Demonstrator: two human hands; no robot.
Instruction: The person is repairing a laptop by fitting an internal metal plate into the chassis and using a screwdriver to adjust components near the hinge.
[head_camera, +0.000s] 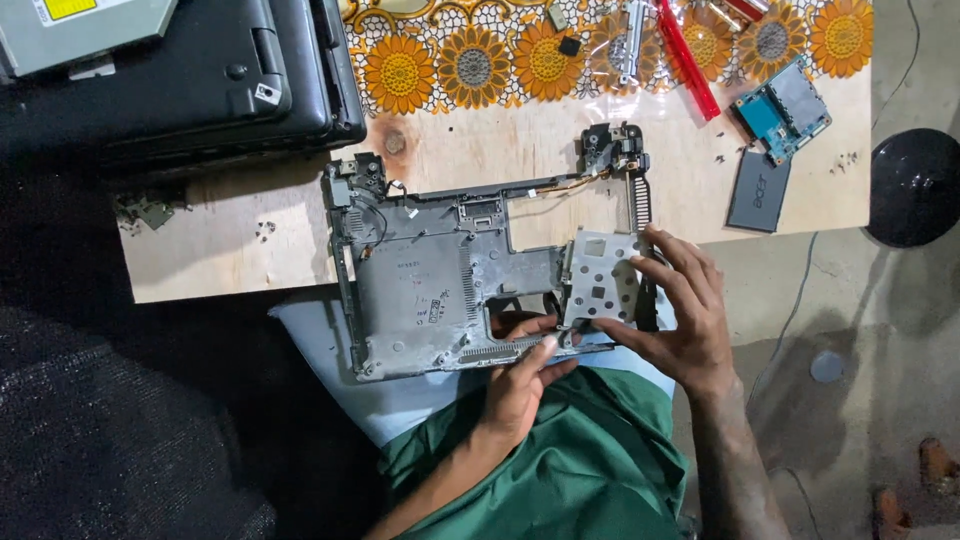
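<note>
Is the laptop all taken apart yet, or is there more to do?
Mostly apart: the grey laptop shell is stripped bare, and a blue circuit board and loose screws lie on the wooden board. Now both hands, left hand and right hand, hold a perforated metal bracket. Hinge pieces remain attached.

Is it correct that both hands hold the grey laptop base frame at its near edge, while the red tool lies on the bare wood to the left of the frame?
Not quite. In the head view the left hand and right hand do hold the grey laptop base frame at its near edge, but the red tool lies on the sunflower cloth, beyond the frame and to the right.
</note>
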